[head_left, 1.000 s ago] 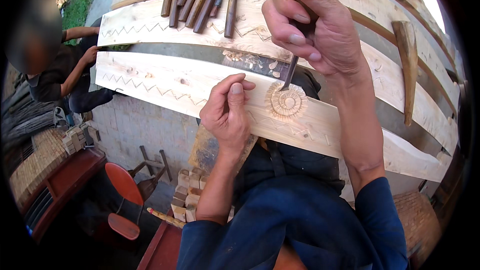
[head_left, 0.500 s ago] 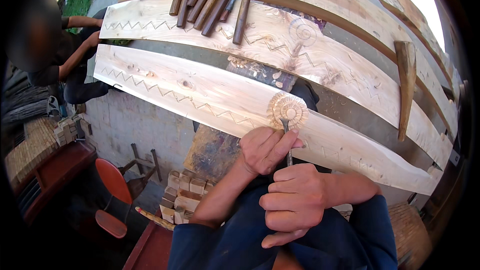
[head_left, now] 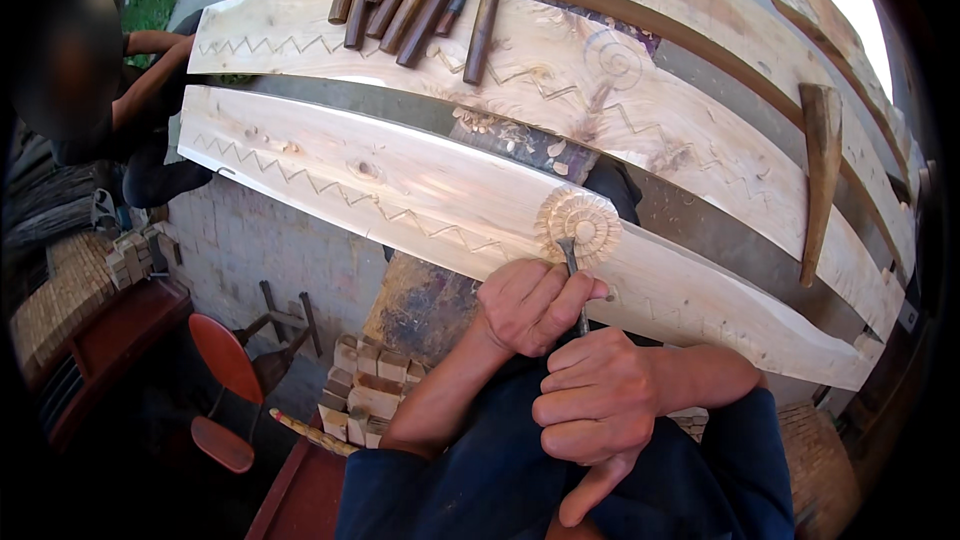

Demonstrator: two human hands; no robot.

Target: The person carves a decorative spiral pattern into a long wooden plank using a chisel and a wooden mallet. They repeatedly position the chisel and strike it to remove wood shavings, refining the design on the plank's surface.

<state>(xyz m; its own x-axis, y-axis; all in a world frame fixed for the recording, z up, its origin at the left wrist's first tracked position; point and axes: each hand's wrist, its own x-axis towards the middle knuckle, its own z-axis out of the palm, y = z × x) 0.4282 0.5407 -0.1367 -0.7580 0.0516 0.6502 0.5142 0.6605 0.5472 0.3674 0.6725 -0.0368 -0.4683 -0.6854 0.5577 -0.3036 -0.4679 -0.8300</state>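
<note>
A pale wooden plank [head_left: 420, 190] lies crosswise before me, with a round carved rosette [head_left: 590, 215] and a zigzag line cut into it. A metal carving gouge [head_left: 571, 258] has its blade end against the lower left part of the rosette. My left hand [head_left: 535, 305] is closed around the gouge's shaft, just above the plank's near edge. Behind it, my right hand [head_left: 600, 395] grips the rear of the tool in a fist, its thumb stretched downward. The handle is hidden inside that fist.
Beyond lies a second plank [head_left: 690, 150] with a drawn spiral and several wooden-handled tools [head_left: 420, 0]. A wooden mallet [head_left: 820, 180] rests at the right. Another person [head_left: 150, 90] sits far left. Wood blocks [head_left: 375, 390] and a red chair [head_left: 225, 360] stand lower left.
My right hand has shifted slightly right and its thumb points farther down. The gouge leans a little more, while my left hand keeps its hold. The view has shifted slightly.
</note>
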